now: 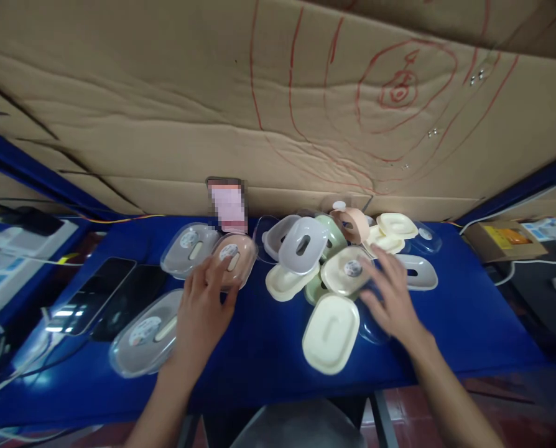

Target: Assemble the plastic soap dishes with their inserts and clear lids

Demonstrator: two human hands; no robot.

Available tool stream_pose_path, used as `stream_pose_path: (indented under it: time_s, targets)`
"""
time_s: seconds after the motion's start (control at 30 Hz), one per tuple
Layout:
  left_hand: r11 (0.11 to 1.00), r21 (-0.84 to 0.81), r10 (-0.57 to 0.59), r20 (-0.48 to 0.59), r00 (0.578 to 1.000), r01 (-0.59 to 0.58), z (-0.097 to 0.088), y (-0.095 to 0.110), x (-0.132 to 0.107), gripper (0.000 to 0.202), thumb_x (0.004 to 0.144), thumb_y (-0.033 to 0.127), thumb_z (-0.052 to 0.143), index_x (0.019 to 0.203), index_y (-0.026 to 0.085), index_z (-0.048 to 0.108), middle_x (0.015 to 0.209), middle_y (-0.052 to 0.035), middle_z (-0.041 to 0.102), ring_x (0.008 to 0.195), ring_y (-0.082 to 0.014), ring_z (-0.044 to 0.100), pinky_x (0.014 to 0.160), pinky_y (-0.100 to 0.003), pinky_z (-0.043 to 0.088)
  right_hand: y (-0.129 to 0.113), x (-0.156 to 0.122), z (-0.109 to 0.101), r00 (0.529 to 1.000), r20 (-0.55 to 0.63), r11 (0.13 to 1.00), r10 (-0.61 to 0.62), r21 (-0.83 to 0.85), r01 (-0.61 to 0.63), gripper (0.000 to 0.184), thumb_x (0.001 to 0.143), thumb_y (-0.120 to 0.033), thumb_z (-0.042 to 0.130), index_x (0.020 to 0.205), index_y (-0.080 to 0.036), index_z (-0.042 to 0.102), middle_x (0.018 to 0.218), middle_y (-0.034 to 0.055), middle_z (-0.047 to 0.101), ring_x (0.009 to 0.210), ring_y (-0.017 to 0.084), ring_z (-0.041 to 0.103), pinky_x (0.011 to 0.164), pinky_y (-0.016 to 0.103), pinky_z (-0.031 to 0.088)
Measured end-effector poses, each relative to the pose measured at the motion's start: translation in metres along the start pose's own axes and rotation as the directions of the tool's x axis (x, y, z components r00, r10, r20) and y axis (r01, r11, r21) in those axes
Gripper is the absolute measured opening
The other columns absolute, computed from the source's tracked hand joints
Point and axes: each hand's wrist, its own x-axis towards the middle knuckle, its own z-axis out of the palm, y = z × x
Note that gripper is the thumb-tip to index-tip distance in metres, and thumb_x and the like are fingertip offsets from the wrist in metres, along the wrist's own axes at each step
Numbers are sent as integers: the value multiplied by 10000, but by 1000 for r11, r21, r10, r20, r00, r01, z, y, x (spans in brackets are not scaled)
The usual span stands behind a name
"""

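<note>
My left hand (208,295) rests over the near edge of a peach oval plastic case (243,261) with a round sticker and pale bar, its fingers apart and touching the case. My right hand (392,295) has its fingers spread at the right side of a cream oval plastic piece (341,274) bearing a round sticker; whether the fingertips touch it I cannot tell. A plain cream oval piece (331,333) lies nearer me. Grey slotted pieces (303,246), a green piece (331,233) and clear covers (374,326) are heaped around.
Two grey cases with stickers, one far (185,249) and one near (135,342), flank my left hand. A phone (229,205) leans against the cardboard wall (166,124). Dark flat devices (101,295) and cables lie left. A small cardboard box (506,242) stands right.
</note>
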Motion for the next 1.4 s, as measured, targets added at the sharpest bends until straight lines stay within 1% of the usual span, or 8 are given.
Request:
stream_pose_path:
  time_s: [0.2,0.37,0.57,0.7,0.87,1.07,1.23,1.4]
  targets:
    - [975,-96,194,-59,979,-199,-17,53,-67,675,994,307,650,1625,292,411,1692,-189,395,1525,-401,444,1197,-633,422,-31,-104,7,959,-36,958,281,-50,-282,672,1040,-462,542,1673,-373,336,1718,131,362,1529,446,415,1168,764,343]
    - [738,-310,664,173,727,-600,-3,105,-124,525,992,479,622,1504,369,587,1604,-74,570,1447,-303,567,1177,-542,502,-68,-131,20,888,-99,893,449,92,-441,654,1031,-375,502,1666,-382,348,1687,116,413,1514,457,442,1115,817,414]
    - [822,-472,478,266,837,-319,5,108,-121,587,968,148,458,1469,401,632,1420,-52,718,1240,-226,730,1002,-387,663,-107,-134,25,925,-145,934,352,121,-336,644,1016,-380,521,1647,-354,398,1688,136,402,1493,460,480,1044,761,539]
    - [737,-544,568,175,804,-402,-7,98,-108,795,920,91,463,1617,471,425,1518,-12,644,1312,-203,692,993,-311,669,-106,-126,15,994,-36,948,108,305,-92,517,994,-287,643,1504,-332,573,1486,137,612,1301,338,683,927,481,683]
    - [969,-186,156,-55,986,-164,-19,61,-52,741,1014,242,581,1684,362,291,1700,-149,404,1528,-383,472,1164,-635,501,-42,-43,-5,952,-235,949,194,292,-122,285,1020,-148,590,1195,-329,725,1315,97,701,1248,280,707,994,454,635]
    - [970,197,-130,-57,990,139,-3,18,-9,605,1036,489,562,1524,135,517,1492,-299,582,1285,-479,644,1136,-754,367,36,75,3,950,-200,955,240,223,-194,404,1101,-405,509,1407,-170,630,1533,217,581,1502,326,499,1250,532,402]
    - [981,194,-17,-50,999,27,-13,20,-24,381,1040,395,563,1329,158,638,1185,-171,772,1034,-339,748,1098,-548,468,-21,41,4,961,-170,965,220,183,-189,455,1091,-354,528,1540,-283,514,1663,137,453,1559,346,409,1263,629,350]
    - [994,105,46,-40,998,-42,-33,27,-58,335,1021,363,603,1298,180,643,1075,-127,785,976,-323,747,1052,-515,508,-100,-36,14,987,102,979,-126,171,108,472,1037,-307,619,1507,-312,569,1566,92,591,1423,319,573,1187,571,455]
